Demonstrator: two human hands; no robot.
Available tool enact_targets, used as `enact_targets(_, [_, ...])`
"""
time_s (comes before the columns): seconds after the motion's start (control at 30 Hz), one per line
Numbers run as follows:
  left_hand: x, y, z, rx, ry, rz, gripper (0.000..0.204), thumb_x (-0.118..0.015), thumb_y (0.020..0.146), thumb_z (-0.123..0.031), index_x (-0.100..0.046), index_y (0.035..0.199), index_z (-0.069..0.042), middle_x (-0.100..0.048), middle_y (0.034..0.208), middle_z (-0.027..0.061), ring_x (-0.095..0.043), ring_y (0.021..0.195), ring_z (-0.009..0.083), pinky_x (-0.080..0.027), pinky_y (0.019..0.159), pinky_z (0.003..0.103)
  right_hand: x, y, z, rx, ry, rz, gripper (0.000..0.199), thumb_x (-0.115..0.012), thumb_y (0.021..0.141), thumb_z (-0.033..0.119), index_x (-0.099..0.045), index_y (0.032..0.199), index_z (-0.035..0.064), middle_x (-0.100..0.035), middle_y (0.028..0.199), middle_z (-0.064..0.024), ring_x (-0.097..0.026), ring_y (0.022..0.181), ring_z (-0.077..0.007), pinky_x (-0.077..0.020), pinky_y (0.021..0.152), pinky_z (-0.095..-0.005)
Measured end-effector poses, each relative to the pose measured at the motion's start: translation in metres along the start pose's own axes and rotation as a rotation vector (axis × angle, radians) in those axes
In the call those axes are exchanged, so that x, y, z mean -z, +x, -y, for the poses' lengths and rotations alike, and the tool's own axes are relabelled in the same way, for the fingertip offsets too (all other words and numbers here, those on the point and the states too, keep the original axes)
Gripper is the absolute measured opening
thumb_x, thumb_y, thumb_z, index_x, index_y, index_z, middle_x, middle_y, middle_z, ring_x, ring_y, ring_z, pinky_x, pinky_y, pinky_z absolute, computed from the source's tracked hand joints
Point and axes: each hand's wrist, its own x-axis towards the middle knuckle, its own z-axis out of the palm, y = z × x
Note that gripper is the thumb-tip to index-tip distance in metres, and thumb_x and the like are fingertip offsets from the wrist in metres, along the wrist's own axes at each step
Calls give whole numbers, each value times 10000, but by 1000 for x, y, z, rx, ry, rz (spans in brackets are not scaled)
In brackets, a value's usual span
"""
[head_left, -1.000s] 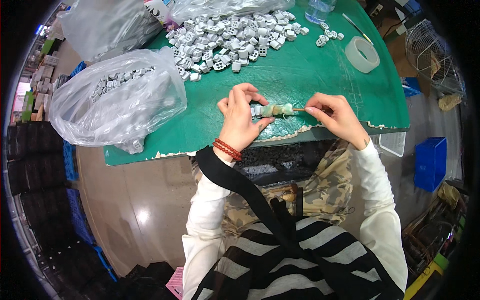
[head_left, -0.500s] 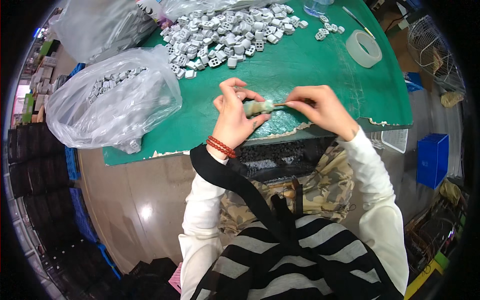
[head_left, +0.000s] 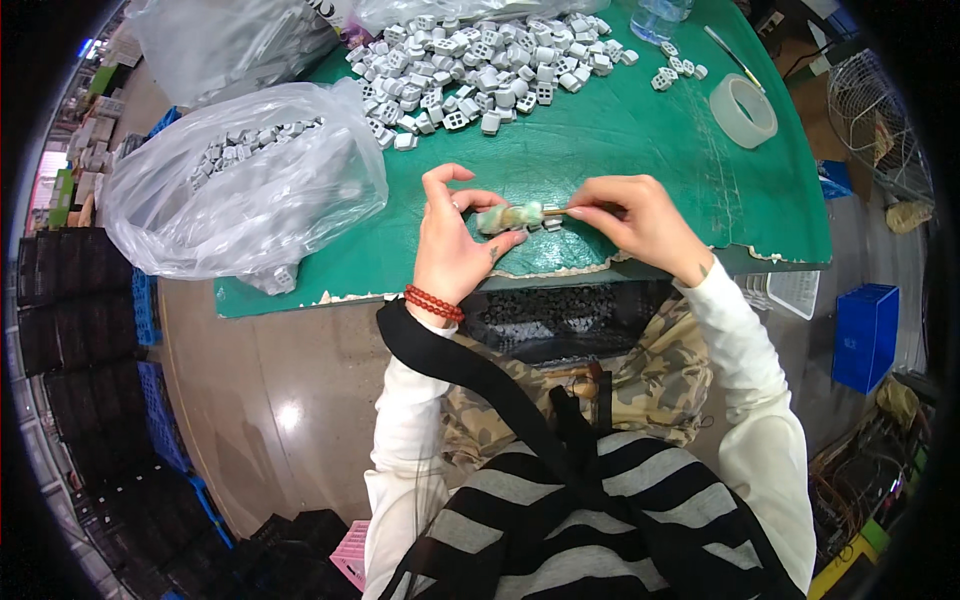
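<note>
Between my two hands lies a short tool with a pale green and tan wrapped handle (head_left: 508,218) and a thin brown shaft, level above the near part of the green table (head_left: 470,265). My left hand (head_left: 450,240) pinches the handle with thumb and fingers; a red bead bracelet is on that wrist. My right hand (head_left: 640,220) pinches the shaft's right end between thumb and fingertips. Just under the shaft, a small grey piece (head_left: 552,222) shows; whether it touches the tool I cannot tell.
A large heap of grey plastic pieces (head_left: 490,70) covers the table's far middle. At left lies a clear plastic bag (head_left: 290,195) with more pieces. At far right are a tape roll (head_left: 742,112), a pen (head_left: 735,58) and a bottle (head_left: 658,18). A dark bin (head_left: 560,340) sits below the edge.
The view has shifted slightly, so the table's things appear farther right. My left fingers have moved back along the handle, baring more of it. A grey piece now shows beneath the shaft.
</note>
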Motion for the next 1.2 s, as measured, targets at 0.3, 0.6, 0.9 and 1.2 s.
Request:
enact_targets(0.3, [-11,-8,-18,-203,346,-37,956,-884,549,-459,-449,1330,-121,-548,1149,86,-477,1056,282,-341,951,432,38,-73,-27,-233,449,-254,126,-606,946,141,-614,963,16,-509,662,51,-450,596,-18,-333,532,-199])
enact_targets(0.6, [-62,-53,-62,-260,594,29,673,-834,577,-463,-588,1117,-147,-499,1109,94,-450,1060,321,-343,891,457,37,-245,27,-457,513,-594,90,-572,965,103,-589,949,16,-529,695,48,-473,620,-25,-368,564,-190])
enact_targets(0.9, [-94,-162,-60,-158,514,245,835,-844,616,-287,-466,1357,-215,-332,1424,120,-336,1269,363,-258,1030,505,47,-220,-13,-481,477,-711,155,-536,974,111,-579,1073,-1,-583,803,-4,-520,715,-62,-412,630,-216])
enact_targets(1.2, [-56,-225,-48,220,280,169,261,-507,972,-231,-680,868,-65,-582,742,194,-555,774,392,-423,712,457,34,-3,-106,-481,-150,-891,144,-515,908,24,-496,1048,-6,-530,1031,-219,-511,1010,-407,-419,848,-459])
